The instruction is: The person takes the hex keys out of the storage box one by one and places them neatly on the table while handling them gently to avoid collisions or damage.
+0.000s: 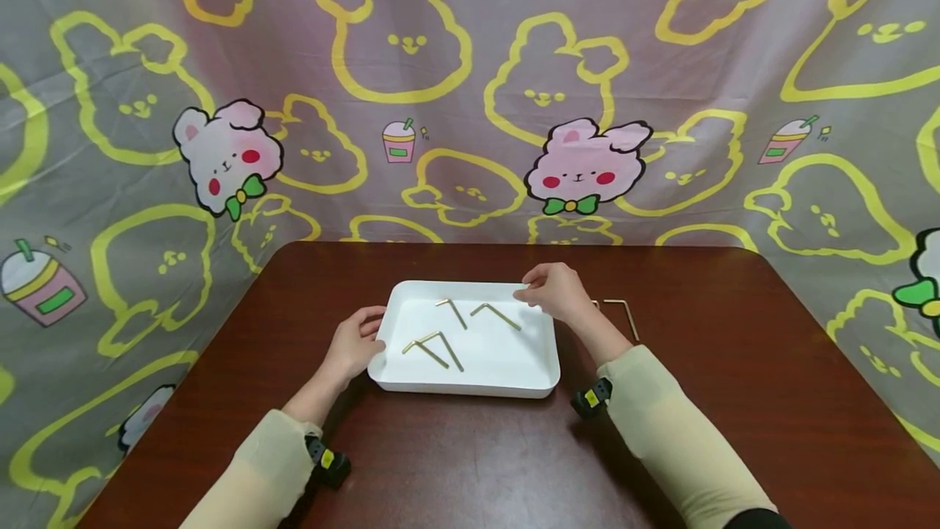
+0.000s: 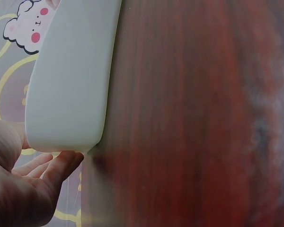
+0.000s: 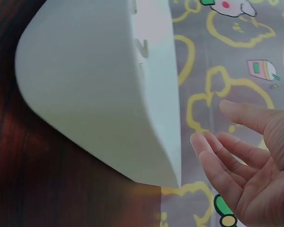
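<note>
A white rectangular tray [image 1: 507, 353] lies on the table with several gold-coloured L-shaped hex keys [image 1: 503, 316] in it, two of them crossing near its front left. At the tray's left end, my left hand [image 1: 355, 343] holds the rim, thumb at the edge and fingers along the outer wall [image 2: 61, 137]. My right hand [image 1: 552, 291] hovers by the far right corner. In the right wrist view its thumb and fingers [image 3: 213, 175] are apart, with nothing between them. More hex keys [image 1: 627, 318] lie on the table right of the tray, one mostly hidden behind the right wrist.
The dark brown wooden table [image 1: 441, 464] extends around the tray on all sides. A patterned cloth [image 1: 470, 104] with cartoon bunnies hangs along the table's back and sides. Each sleeve carries a small black wrist device [image 1: 328, 461].
</note>
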A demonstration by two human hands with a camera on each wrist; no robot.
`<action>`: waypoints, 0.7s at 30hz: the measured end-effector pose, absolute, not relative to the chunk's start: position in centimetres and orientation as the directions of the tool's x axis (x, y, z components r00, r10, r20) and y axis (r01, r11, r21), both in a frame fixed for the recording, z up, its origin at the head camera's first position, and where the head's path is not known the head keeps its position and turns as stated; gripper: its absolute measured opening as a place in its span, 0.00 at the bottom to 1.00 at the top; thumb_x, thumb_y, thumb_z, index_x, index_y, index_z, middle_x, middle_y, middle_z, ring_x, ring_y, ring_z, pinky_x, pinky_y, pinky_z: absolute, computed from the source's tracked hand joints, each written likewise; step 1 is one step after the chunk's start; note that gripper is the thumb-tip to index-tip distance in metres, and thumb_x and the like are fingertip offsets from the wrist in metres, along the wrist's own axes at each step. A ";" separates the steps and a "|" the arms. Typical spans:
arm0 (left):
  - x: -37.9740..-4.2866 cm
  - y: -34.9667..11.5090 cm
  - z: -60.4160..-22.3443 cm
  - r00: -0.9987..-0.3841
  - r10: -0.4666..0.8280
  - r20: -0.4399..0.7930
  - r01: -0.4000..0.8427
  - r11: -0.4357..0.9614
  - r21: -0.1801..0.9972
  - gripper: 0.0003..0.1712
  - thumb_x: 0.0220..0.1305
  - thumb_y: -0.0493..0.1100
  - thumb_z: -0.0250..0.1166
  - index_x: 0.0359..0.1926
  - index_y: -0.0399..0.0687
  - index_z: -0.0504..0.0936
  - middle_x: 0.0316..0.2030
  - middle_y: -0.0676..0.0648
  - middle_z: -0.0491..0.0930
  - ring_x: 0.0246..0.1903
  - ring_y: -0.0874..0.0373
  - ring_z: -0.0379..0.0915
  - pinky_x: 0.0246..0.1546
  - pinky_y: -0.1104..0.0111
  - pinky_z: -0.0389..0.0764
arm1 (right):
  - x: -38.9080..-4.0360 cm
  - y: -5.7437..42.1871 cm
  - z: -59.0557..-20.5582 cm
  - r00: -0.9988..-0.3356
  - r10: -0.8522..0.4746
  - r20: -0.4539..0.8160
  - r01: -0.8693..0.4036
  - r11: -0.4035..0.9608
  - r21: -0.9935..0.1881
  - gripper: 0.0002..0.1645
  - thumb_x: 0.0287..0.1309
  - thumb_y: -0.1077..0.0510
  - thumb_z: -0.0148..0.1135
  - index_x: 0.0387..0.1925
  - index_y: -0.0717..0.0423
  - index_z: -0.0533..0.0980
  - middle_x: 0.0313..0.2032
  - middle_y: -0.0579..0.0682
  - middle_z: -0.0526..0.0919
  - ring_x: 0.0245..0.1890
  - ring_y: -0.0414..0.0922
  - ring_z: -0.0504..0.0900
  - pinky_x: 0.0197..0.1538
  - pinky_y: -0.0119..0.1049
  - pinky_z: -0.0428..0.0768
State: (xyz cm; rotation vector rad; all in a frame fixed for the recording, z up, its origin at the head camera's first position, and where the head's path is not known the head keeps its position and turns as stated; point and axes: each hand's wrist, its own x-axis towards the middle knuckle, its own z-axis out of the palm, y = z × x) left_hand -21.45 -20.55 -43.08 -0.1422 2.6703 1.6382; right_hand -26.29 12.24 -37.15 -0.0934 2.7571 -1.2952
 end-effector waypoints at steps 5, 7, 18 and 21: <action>-21.4 -20.5 -42.9 -0.995 -0.080 -0.052 -0.083 0.450 0.889 0.32 0.55 0.21 0.56 0.63 0.34 0.69 0.56 0.27 0.73 0.55 0.39 0.74 0.47 0.56 0.78 | -26.7 11.7 -37.8 -0.993 -0.088 -0.083 0.000 0.684 -0.729 0.20 0.50 0.54 0.74 0.43 0.61 0.81 0.29 0.51 0.83 0.32 0.50 0.83 0.34 0.39 0.78; -21.4 -20.5 -42.8 -0.995 -0.080 -0.052 -0.083 0.453 0.888 0.32 0.56 0.22 0.56 0.63 0.34 0.69 0.56 0.27 0.73 0.55 0.39 0.74 0.47 0.56 0.78 | -26.9 11.6 -38.1 -0.992 -0.094 -0.084 -0.005 0.700 -0.714 0.20 0.50 0.54 0.74 0.43 0.61 0.81 0.29 0.51 0.83 0.30 0.47 0.82 0.34 0.39 0.78; -21.4 -20.6 -42.9 -0.996 -0.076 -0.054 -0.083 0.456 0.886 0.31 0.57 0.22 0.56 0.64 0.34 0.69 0.56 0.27 0.73 0.55 0.39 0.73 0.49 0.54 0.77 | -27.1 11.1 -39.4 -0.990 -0.132 -0.053 -0.065 0.749 -0.659 0.21 0.49 0.55 0.75 0.43 0.64 0.82 0.35 0.53 0.83 0.33 0.47 0.80 0.35 0.40 0.79; -21.3 -20.6 -43.0 -0.995 -0.077 -0.056 -0.085 0.456 0.886 0.32 0.56 0.22 0.56 0.64 0.34 0.69 0.56 0.27 0.73 0.55 0.39 0.73 0.49 0.54 0.77 | -27.0 10.7 -39.4 -0.989 -0.147 -0.034 -0.090 0.758 -0.646 0.21 0.49 0.55 0.75 0.43 0.64 0.82 0.38 0.54 0.84 0.36 0.48 0.81 0.38 0.42 0.79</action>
